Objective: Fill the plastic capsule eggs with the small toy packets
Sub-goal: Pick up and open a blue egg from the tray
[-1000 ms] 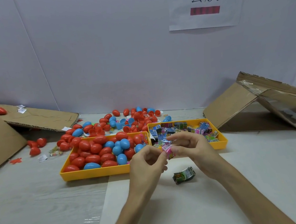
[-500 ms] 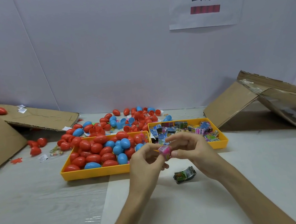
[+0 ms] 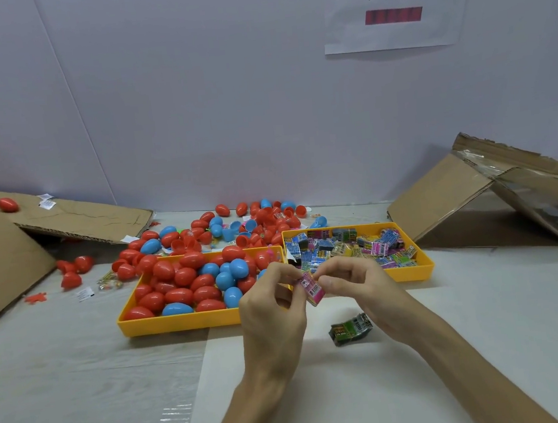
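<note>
Honestly this looked like somewhere in the middle of the job, with plenty left to go. Both hands were up over the surface [image 3: 82, 387] working on one pink packet [image 3: 311, 289]: the left hand [image 3: 270, 308] pinched its upper left edge and the right hand [image 3: 357, 282] pinched the other side, so both grips were narrow and closed on that same packet, held in the air just in front of the two trays. No egg was in either hand, so I'd say this packet hadn't gone into a capsule yet. A crumpled green packet [image 3: 350, 329] lay on the surface just under the right wrist, apart from the rest. The right yellow tray [image 3: 415, 274] had a big heap of packets [image 3: 353, 246] waiting in it, which to me means lots of filling left. The left yellow tray [image 3: 179, 321] was loaded with closed red and blue capsule eggs [image 3: 176, 296], but you can't tell from outside which ones are filled. Behind the trays there was a loose pile of eggs [image 3: 264, 219], and a few of them looked like open halves [image 3: 250, 226], so probably the empties. Next step, I'd guess, would be getting an open egg for the pink one.
</note>
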Demonstrator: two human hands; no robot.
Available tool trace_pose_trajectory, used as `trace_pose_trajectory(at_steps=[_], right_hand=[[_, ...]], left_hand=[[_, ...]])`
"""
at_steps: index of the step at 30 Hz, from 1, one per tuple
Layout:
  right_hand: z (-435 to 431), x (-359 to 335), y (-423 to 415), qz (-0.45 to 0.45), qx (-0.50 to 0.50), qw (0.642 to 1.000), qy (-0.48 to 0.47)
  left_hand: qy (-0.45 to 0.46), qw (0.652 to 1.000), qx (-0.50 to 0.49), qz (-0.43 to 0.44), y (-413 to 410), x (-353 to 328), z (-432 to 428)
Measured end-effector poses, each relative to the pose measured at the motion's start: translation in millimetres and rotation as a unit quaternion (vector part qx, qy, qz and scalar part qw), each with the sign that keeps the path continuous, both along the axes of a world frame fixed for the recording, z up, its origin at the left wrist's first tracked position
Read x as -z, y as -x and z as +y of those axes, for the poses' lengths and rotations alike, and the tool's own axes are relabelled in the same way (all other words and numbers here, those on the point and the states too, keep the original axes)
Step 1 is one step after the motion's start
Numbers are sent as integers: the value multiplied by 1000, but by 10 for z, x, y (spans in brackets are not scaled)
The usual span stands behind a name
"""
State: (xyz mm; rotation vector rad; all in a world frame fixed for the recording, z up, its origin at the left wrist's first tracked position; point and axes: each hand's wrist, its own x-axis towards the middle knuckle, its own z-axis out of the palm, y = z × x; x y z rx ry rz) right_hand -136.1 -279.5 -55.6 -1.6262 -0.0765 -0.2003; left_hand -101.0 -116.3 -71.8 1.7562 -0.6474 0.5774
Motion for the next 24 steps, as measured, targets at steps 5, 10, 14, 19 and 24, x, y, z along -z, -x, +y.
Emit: trace_pose_trajectory(at_steps=[5, 10, 14, 19, 24], right_hand=[[18, -7, 4, 20, -5, 1000, 14], [21, -10, 8, 40, -33, 998, 27], [18, -2, -2, 48, -21, 998, 31], [-5, -19, 2, 33, -29, 999, 29], [-26, -18, 2, 3, -19, 1000, -6]], left_hand=[[-14, 1000, -5, -25, 22, -9, -2], [-34, 998, -15, -49, 15, 22, 4], [-48, 997, -18, -63, 15, 27, -2], [-72, 996, -18, -54, 7, 22, 0], [-94, 995, -27, -21, -13, 24, 3]])
